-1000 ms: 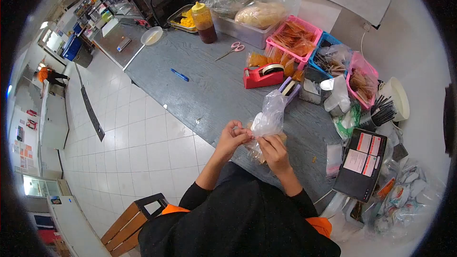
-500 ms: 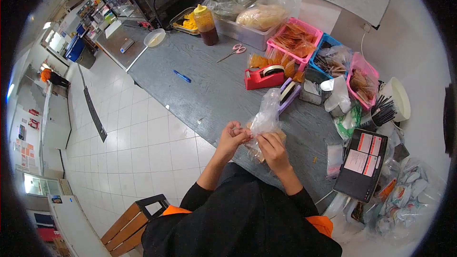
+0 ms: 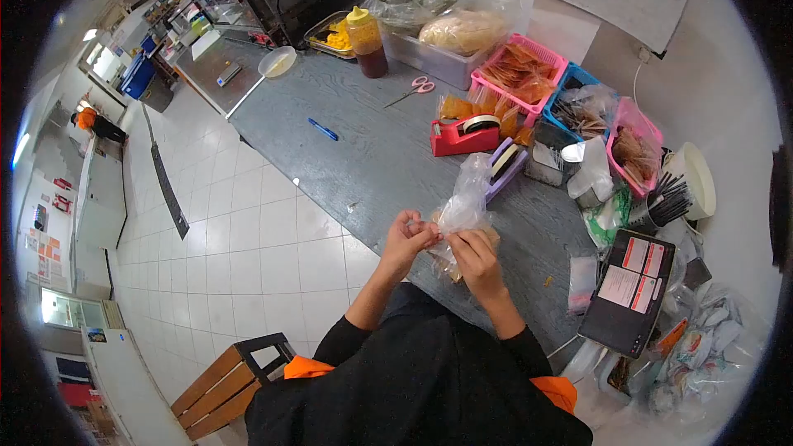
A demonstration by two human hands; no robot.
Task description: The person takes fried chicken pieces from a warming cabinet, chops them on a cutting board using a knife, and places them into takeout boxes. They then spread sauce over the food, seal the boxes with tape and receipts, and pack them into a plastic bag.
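A clear plastic bag (image 3: 467, 202) with brownish contents at its lower part lies at the near edge of the grey table (image 3: 330, 169). My left hand (image 3: 406, 241) pinches at the left side of the bag's gathered neck, fingertips together. My right hand (image 3: 477, 261) closes on the bag from the right, its fingertips close to those of the left. Just beyond the bag stand a purple tape dispenser (image 3: 505, 167) and a red tape dispenser (image 3: 464, 136).
Pink scissors (image 3: 421, 85), a blue pen (image 3: 323, 129) and a sauce bottle (image 3: 367, 43) are further back. Baskets (image 3: 519, 72) of packets line the wall. A tablet (image 3: 628, 291) lies at right. A wooden chair (image 3: 219, 388) stands at lower left; another person (image 3: 97, 124) is far off.
The whole view has shifted slightly, so the table objects appear a little further right. Both hands keep their hold on the bag, with only small finger movements.
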